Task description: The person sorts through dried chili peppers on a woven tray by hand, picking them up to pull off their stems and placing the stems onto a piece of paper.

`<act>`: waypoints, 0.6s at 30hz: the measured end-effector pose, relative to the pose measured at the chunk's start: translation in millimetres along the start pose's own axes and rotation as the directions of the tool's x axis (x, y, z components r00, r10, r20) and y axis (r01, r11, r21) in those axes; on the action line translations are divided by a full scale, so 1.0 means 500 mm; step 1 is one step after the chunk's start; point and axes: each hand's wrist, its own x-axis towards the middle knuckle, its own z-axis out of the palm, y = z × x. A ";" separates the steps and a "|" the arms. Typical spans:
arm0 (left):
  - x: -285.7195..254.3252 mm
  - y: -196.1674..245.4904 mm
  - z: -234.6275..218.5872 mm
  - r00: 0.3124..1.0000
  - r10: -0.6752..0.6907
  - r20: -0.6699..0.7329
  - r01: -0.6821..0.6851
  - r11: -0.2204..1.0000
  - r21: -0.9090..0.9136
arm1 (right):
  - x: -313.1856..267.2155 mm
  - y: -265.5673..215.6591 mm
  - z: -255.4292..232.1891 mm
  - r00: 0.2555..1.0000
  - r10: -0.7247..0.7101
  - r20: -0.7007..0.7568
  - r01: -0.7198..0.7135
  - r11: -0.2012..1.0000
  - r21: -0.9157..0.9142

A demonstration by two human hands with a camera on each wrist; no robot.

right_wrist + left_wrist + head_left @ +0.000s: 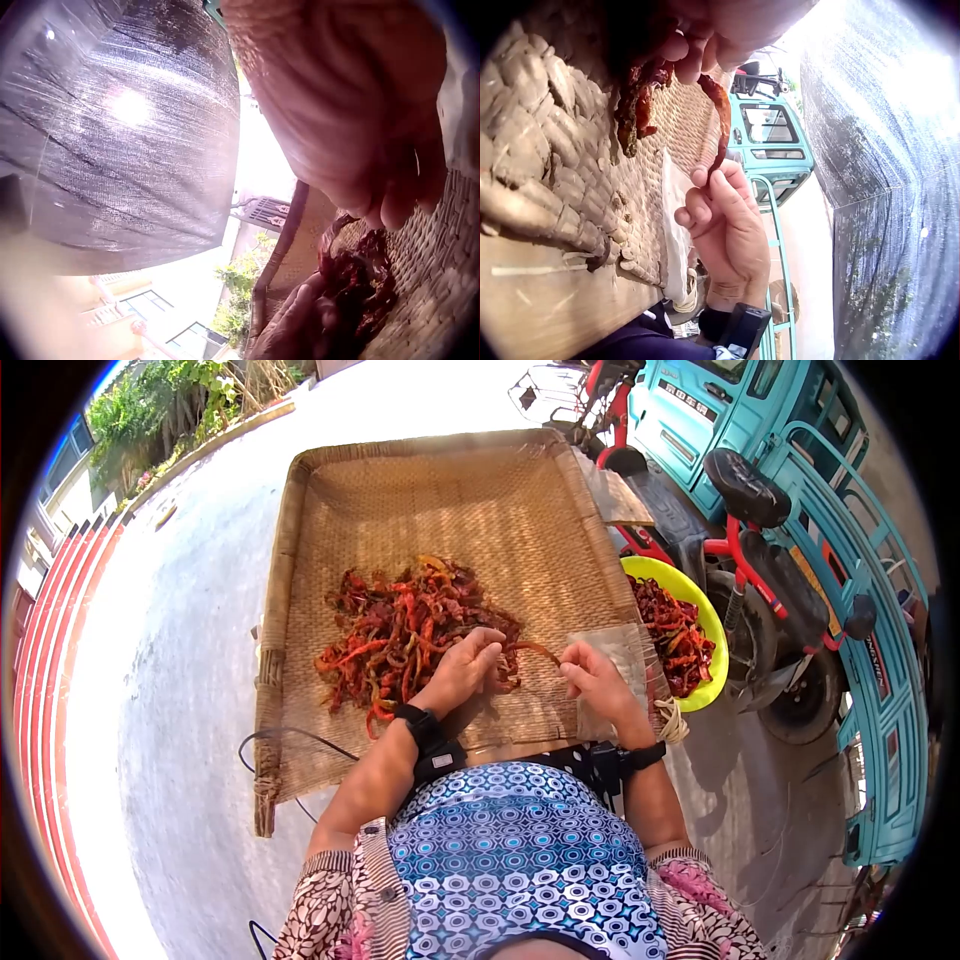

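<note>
A long, curved red dried chili pepper [535, 648] is stretched between my two hands over the near part of a woven tray [440, 490]. My left hand [462, 672] pinches one end, and my right hand [600, 682] pinches the other between thumb and forefinger. The left wrist view shows the chili pepper [724, 120] bowed down to the tips of the right hand [735, 232]. Just left of the hands lies a heap of red and brownish dried chili peppers [405, 625]. In the right wrist view the left fingers are near dark red peppers [360, 277].
A yellow-green basin [712, 650] of darker red chili peppers stands right of the tray. A flat pale sheet [610, 650] lies at the tray's right edge. Beyond are a red bike [740, 560] and a turquoise vehicle [690, 420]. A black cable [290, 732] loops at the tray's left.
</note>
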 end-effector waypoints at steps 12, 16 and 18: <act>0.010 -0.006 -0.002 0.995 0.038 -0.089 -0.027 0.992 0.124 | 0.093 -0.008 -0.009 0.981 0.117 -0.153 -0.114 0.993 0.025; 0.011 -0.006 -0.001 0.995 0.015 -0.095 -0.005 0.994 0.105 | 0.171 0.040 0.069 0.957 -0.206 -0.203 0.047 0.804 -0.593; 0.008 -0.003 0.000 0.995 0.014 -0.095 -0.005 0.996 0.093 | 0.164 0.005 0.100 0.949 -0.240 -0.204 -0.004 0.638 -0.770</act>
